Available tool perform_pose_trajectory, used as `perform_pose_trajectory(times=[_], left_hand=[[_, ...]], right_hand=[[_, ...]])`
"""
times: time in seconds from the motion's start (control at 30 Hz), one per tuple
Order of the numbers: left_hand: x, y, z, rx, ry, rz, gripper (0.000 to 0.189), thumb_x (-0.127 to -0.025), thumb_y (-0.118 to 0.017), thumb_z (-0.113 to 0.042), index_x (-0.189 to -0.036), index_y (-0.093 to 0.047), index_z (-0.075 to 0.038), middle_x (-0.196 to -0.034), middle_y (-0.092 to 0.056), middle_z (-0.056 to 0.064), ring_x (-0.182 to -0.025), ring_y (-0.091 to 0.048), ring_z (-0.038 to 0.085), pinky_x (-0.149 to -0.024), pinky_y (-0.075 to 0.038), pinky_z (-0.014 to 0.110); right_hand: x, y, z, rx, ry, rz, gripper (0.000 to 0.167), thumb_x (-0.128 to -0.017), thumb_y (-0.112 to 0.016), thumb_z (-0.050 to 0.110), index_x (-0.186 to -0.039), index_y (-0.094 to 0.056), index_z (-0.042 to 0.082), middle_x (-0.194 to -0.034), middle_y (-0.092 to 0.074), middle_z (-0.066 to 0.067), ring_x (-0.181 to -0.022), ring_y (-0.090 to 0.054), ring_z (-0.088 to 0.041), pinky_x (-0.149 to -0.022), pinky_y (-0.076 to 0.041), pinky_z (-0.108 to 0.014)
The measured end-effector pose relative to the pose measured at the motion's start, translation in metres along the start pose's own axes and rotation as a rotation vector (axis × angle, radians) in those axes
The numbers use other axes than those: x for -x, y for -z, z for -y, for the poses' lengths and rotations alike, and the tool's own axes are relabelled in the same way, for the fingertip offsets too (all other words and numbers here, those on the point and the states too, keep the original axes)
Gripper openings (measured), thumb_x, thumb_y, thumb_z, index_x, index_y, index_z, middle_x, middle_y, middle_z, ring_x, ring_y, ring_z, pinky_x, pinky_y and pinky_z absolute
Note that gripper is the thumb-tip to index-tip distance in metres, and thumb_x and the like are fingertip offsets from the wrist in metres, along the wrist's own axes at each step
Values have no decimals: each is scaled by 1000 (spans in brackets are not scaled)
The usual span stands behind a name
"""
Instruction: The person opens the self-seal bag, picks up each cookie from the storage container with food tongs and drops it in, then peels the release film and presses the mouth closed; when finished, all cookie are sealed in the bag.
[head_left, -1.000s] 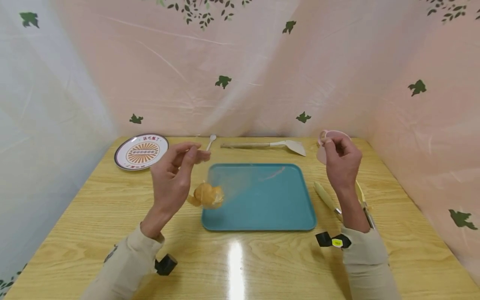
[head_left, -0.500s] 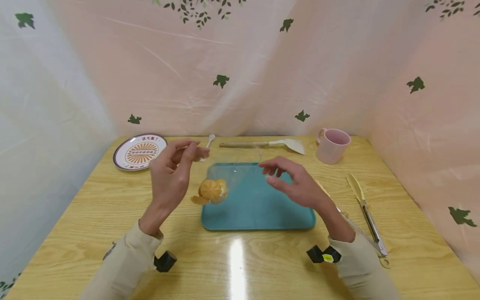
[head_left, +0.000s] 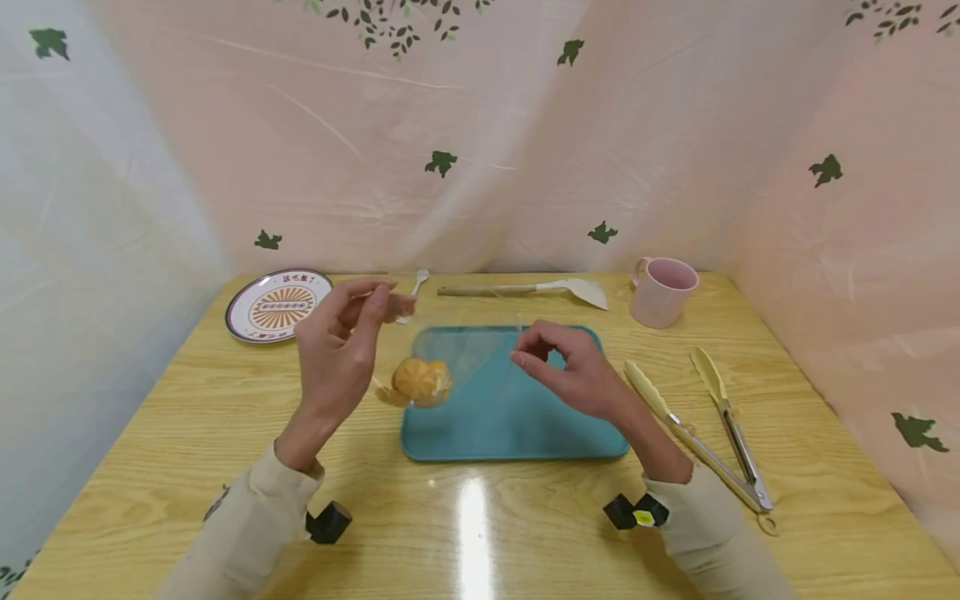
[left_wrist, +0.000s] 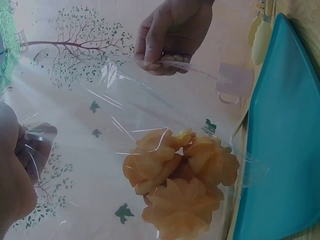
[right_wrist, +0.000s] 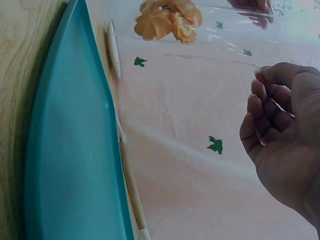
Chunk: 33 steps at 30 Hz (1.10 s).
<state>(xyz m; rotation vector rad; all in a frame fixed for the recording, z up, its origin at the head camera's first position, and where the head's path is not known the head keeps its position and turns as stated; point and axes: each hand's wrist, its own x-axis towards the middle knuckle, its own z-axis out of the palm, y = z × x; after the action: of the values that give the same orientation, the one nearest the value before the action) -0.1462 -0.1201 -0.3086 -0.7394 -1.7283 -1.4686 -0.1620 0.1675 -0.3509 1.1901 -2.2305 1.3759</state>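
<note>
A clear plastic bag hangs from my left hand, which pinches its top between thumb and fingers. Inside it, low down, are several golden flower-shaped pastries; the left wrist view shows the same pastries bunched together with ridged petals. My right hand is across from the left one, above the tray, thumb and forefinger pinching the bag's far edge. A thin reddish line runs along that edge in both wrist views. The bag hangs over the left part of the teal tray.
Tongs with yellow tips lie spread at the right, in front of a pink mug. Along the back are a wooden-handled spatula and a small white spoon. A patterned plate is at the back left.
My right hand has come left from in front of the mug to above the tray, and its fingers have closed on the bag's edge. The left hand has stayed nearly still.
</note>
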Motion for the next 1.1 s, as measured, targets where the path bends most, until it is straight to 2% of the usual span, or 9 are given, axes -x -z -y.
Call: perform_pose_trajectory(times=[0.17, 0.43, 0.53, 0.6, 0.73, 0.83, 0.97, 1.1], left_hand=[[-1, 6, 0, -19, 1, -16, 12, -103, -59, 5, -106, -68, 12, -92, -77, 19, -85, -74, 8, -77, -59, 23], [-3, 15, -2, -30, 14, -22, 12, -102, -60, 5, -105, -69, 10, -93, -77, 19, -86, -75, 9, -79, -59, 24], [-5, 19, -2, -37, 26, -16, 13, -103, -59, 4, -107, -69, 11, -93, -77, 19, -86, -74, 9, -78, -59, 23], [-6, 22, -2, -41, 34, -8, 14, -103, -59, 4, -108, -69, 11, -93, -77, 19, -86, -74, 9, -78, -58, 24], [-6, 23, -2, -51, 42, 24, 13, -103, -60, 4, -108, -69, 11, -94, -77, 19, -85, -73, 9, -77, -58, 24], [-4, 22, -2, -50, 43, 37, 12, -103, -60, 4, -107, -69, 11, -94, -76, 20, -85, -73, 9, -76, -58, 24], [-4, 20, -2, -35, 37, 42, 12, -103, -60, 4, -106, -69, 11, -93, -76, 21, -86, -73, 9, -76, -59, 24], [-4, 19, -1, -31, 27, 46, 11, -103, -60, 4, -105, -68, 11, -93, -76, 20, -86, -73, 9, -76, -59, 25]], right_hand=[[4, 10, -3, 30, 6, -44, 21, -95, -66, -11, -98, -69, 10, -85, -64, 3, -74, -56, -13, -68, -49, -27], [13, 32, -13, 91, -19, -121, 21, -92, -67, -14, -94, -70, 6, -84, -65, 0, -74, -56, -13, -68, -48, -23], [17, 38, -17, 124, -73, -142, 17, -92, -68, -12, -94, -70, 5, -83, -65, 0, -73, -55, -14, -67, -48, -22], [19, 40, -21, 149, -139, -136, 12, -94, -69, -8, -95, -70, 4, -82, -64, 0, -72, -54, -15, -66, -47, -23], [21, 39, -33, 209, -301, -44, 3, -100, -68, 2, -98, -70, 2, -82, -64, 1, -72, -54, -17, -63, -46, -27], [21, 35, -42, 246, -390, 66, 7, -102, -66, 5, -98, -70, 1, -83, -64, 0, -74, -55, -16, -65, -48, -30], [20, 30, -55, 269, -457, 178, 10, -102, -64, 5, -96, -70, 0, -83, -64, -1, -74, -55, -16, -66, -48, -33], [20, 27, -65, 293, -500, 232, 12, -102, -62, 6, -94, -69, 1, -80, -61, 0, -71, -51, -16, -63, -45, -33]])
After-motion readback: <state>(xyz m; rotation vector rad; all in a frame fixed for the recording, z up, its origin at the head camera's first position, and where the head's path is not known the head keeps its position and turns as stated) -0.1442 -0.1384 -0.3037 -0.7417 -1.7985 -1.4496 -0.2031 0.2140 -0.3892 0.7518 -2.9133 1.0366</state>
